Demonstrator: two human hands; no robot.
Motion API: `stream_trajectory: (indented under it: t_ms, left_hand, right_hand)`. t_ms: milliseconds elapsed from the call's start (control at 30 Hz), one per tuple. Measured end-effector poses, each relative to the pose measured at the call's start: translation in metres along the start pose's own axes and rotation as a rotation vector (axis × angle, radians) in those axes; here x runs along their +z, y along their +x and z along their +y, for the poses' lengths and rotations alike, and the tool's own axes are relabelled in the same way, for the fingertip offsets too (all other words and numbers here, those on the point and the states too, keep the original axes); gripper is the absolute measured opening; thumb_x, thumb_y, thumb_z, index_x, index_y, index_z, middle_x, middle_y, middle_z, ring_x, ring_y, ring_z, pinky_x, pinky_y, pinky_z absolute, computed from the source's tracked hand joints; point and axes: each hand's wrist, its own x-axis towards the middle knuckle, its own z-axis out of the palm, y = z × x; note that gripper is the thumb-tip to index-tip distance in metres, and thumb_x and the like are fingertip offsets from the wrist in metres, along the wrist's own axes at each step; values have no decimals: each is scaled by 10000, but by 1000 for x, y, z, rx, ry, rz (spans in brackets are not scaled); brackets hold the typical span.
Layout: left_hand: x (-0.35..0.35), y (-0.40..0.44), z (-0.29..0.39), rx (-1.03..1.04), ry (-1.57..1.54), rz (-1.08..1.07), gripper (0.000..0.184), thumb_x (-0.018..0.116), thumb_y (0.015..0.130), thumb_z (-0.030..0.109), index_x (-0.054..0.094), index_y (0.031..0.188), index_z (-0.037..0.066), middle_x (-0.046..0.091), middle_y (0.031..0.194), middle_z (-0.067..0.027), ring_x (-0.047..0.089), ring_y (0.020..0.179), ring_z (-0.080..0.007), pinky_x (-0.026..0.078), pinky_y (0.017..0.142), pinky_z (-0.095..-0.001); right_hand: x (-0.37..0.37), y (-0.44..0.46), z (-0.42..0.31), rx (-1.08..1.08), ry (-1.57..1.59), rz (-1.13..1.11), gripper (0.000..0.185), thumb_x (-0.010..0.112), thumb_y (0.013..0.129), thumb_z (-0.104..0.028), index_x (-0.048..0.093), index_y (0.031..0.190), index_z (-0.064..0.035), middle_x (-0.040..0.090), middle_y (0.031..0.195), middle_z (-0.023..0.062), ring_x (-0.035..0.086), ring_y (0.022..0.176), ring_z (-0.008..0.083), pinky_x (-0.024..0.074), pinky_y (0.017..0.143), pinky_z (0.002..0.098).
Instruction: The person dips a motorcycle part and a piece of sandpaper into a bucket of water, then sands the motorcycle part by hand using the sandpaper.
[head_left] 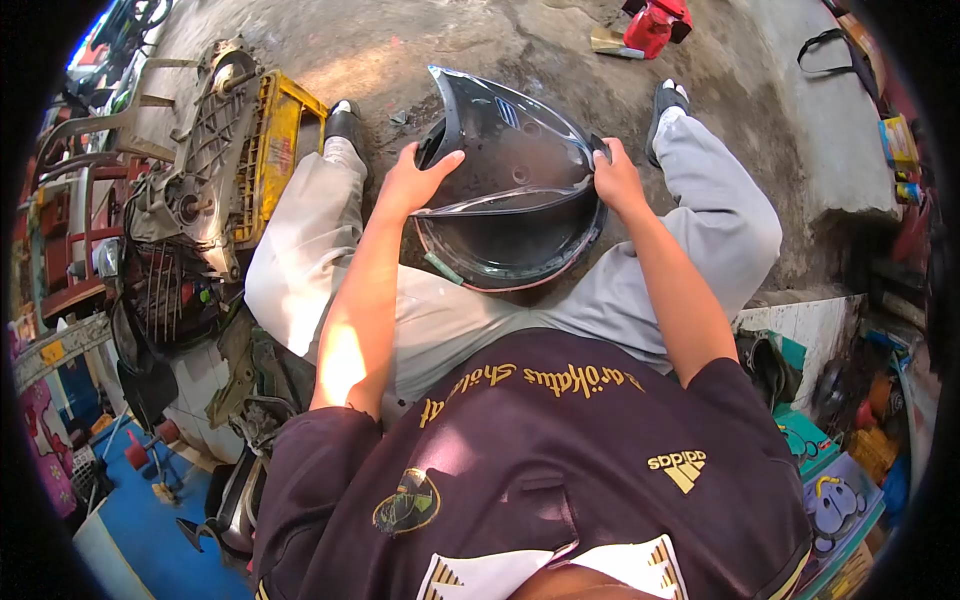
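Observation:
A glossy black motorcycle body panel (510, 150), curved like a helmet, sits between my legs. It has a pointed upper left corner, a small blue striped mark and a dark, rounded lower section with a reddish rim. My left hand (425, 182) grips its left edge, thumb lying over the front surface. At the opposite edge, my right hand (618, 182) holds it near the upper right side. Most fingers of both hands are hidden behind the panel. A greenish strip (444, 268) shows along the lower left rim.
To the left stand a yellow crate (270, 150) and a greasy metal engine casing (205, 150). A red object (655, 25) with a pale flat piece lies on the concrete floor ahead. A blue surface (165, 500) is at lower left. Assorted items crowd the right side.

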Motion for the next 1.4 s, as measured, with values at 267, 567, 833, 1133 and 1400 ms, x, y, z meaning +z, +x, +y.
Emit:
stream_trajectory:
  t_ms: [267, 567, 833, 1133, 1400]
  left_hand:
    - [15, 16, -17, 87, -262, 40, 1290, 894, 742, 768, 367, 1700, 82, 616, 1530, -353, 605, 1450, -456, 469, 1217, -482]
    - [-3, 1, 6, 12, -180, -19, 1277, 904, 732, 775, 356, 1681, 120, 612, 1515, -378, 610, 1437, -469, 478, 1199, -499]
    - [0, 31, 24, 29, -244, -10, 1242, 917, 741, 751, 399, 1662, 99, 615, 1527, -345, 618, 1430, -428, 474, 1199, -487]
    - [-17, 96, 81, 117, -276, -23, 1203, 947, 732, 713, 450, 1628, 84, 626, 1503, -331, 637, 1395, -402, 504, 1162, -481]
    - [6, 146, 79, 141, -270, 28, 1231, 903, 733, 779, 445, 1612, 48, 677, 1435, -338, 671, 1357, -427, 514, 1145, -493]
  right_hand:
    - [7, 15, -2, 143, 136, 61, 483, 546, 1117, -314, 569, 1530, -67, 695, 1409, 330, 650, 1354, 494, 494, 1130, 508]
    - [4, 27, 8, 166, 176, -5, 530, 528, 1122, -309, 534, 1590, -60, 646, 1509, 314, 601, 1435, 482, 466, 1185, 495]
    - [-13, 51, -19, 122, 162, 124, 553, 532, 1113, -300, 540, 1594, -26, 610, 1565, 304, 572, 1477, 464, 452, 1208, 482]
    - [-20, 116, -25, 145, 435, 231, 600, 565, 1094, -266, 514, 1619, 20, 607, 1565, 324, 579, 1480, 451, 445, 1218, 459]
    - [-10, 147, -18, 171, 466, 267, 607, 590, 1093, -266, 516, 1609, 46, 582, 1589, 322, 566, 1494, 442, 442, 1223, 462]
